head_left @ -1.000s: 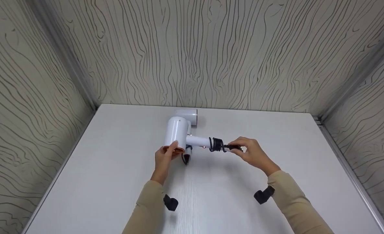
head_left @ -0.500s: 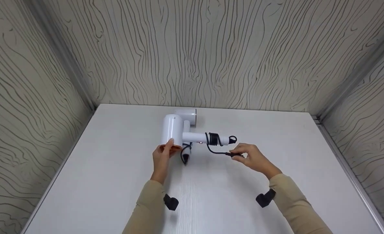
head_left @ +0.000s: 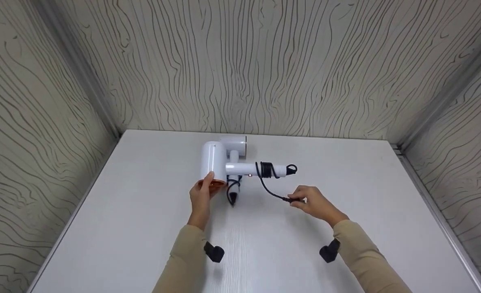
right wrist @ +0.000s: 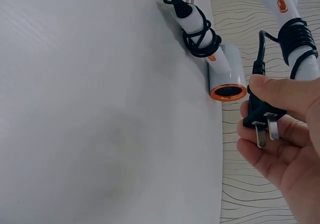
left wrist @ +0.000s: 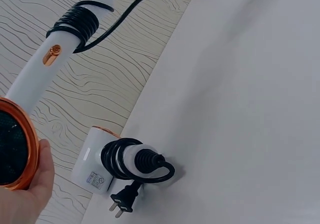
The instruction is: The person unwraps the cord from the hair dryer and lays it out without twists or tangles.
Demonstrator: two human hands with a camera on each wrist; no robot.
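The person's left hand [head_left: 200,200] is clamped on the copper-coloured rim [left wrist: 29,126] of a white cylindrical hair dryer [head_left: 213,159], its handle [head_left: 240,169] pointing to that hand's right. There the right hand [head_left: 313,201] pinches the dryer's black two-pronged plug [right wrist: 264,106]. A second white hair dryer [head_left: 237,145] lies beyond the left hand on the white surface [head_left: 142,219].

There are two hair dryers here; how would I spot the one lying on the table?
Find the white table, then its far edge by the wood-patterned wall. There, a white hair dryer lies with its handle pointing away from that wall. Unlike the similar dryer held up in the left grip, nobody is holding it.
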